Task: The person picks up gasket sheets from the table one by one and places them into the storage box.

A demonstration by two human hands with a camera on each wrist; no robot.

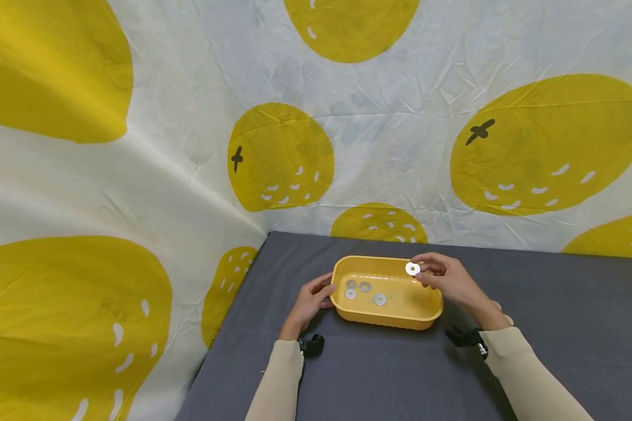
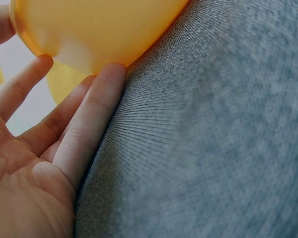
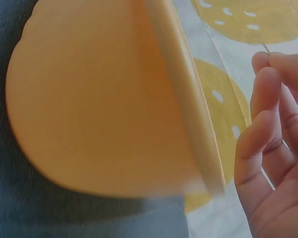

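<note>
From the head camera, the right hand (image 1: 445, 278) pinches a flat metal washer (image 1: 412, 269) between thumb and fingertips, holding it above the far right corner of the yellow tray (image 1: 400, 318). The tray's open floor lies just left of and below that washer, and its long axis runs left to right across the table. The left hand (image 1: 312, 299) rests its relaxed, nearly straight fingers against the tray's left end. Four more washers (image 1: 365, 291) lie on the tray floor towards the left. The tray sits on a grey cloth-covered table (image 1: 558, 304), backed by a white sheet with yellow fruit prints (image 1: 279, 155).

The left wrist camera shows the fingers (image 2: 92, 121) touching the tray's outer wall (image 2: 99, 27), lying along the grey cloth.

The right wrist camera shows curled fingers (image 3: 268, 109) pinched together beside the tray rim (image 3: 188, 104); the washer shows only as a thin edge there
</note>
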